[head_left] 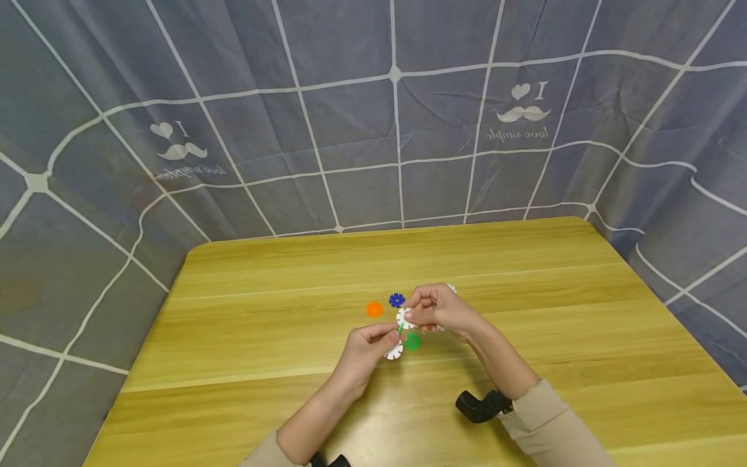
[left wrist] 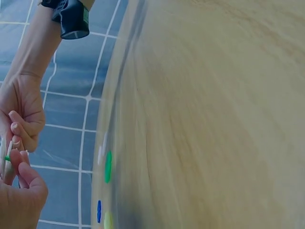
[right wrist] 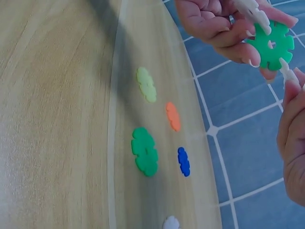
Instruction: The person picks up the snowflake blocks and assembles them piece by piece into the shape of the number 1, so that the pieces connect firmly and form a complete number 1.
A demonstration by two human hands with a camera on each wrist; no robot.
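My left hand [head_left: 364,353] grips a white notched interlocking disc [head_left: 393,351] with a green notched disc [right wrist: 271,45] joined crosswise to it. With thumb and fingers, my right hand [head_left: 440,310] pinches another white notched disc [head_left: 404,318]. Its edge meets the rim of the green disc in the right wrist view; whether it sits in a slot I cannot tell. Both hands are close together above the table, seen edge-on in the left wrist view. Fingers hide parts of the held discs.
On the wooden table [head_left: 280,311] lie an orange disc [head_left: 374,309], a blue disc [head_left: 397,300], a second green disc [head_left: 412,342] and a pale yellow-green disc [right wrist: 146,85]. White discs [head_left: 451,287] lie partly behind my right hand. A grey curtain [head_left: 362,130] surrounds the table's back and sides.
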